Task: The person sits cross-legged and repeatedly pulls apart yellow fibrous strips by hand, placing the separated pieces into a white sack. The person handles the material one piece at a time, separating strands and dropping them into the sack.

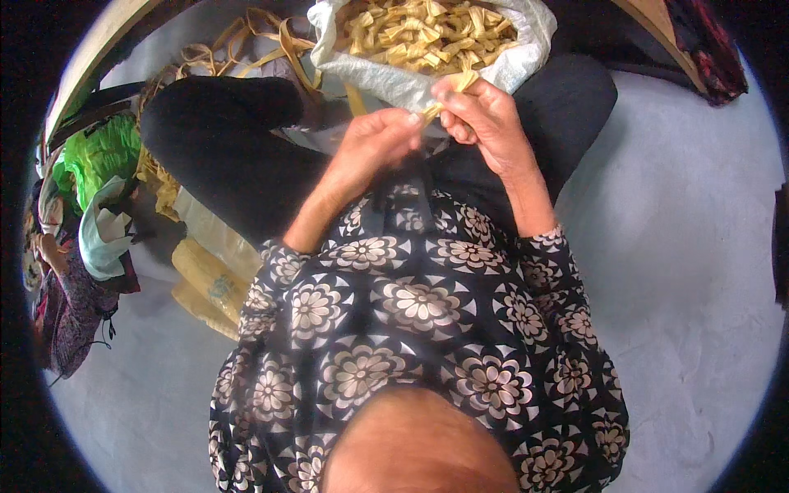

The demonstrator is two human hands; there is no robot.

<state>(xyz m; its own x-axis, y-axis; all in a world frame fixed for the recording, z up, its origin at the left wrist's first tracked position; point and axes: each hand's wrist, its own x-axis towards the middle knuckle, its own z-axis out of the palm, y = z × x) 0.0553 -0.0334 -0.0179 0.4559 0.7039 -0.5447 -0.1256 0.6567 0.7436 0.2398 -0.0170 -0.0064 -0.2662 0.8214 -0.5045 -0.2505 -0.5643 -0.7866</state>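
Observation:
Both hands meet over the near edge of a white woven sack (376, 75). Between them is a short piece of pale yellow plant-fibre strip (433, 112), apparently folded or knotted. My left hand (385, 138) pinches its lower end between thumb and forefinger. My right hand (478, 117) grips the strip from the other side, and a flared yellow end (466, 80) sticks out above its fingers. Just beyond, the open sack holds many small knotted yellow pieces (425, 34). How the strip runs inside the fingers is hidden.
Loose long tan strips (231, 46) lie beyond the left knee. A green plastic bag (102, 151), dark cloth (77, 308) and a rolled yellowish sack (212, 274) are on the left. Crossed legs in black trousers (216, 148) flank the work. Curved wooden edges (662, 40) show at the top.

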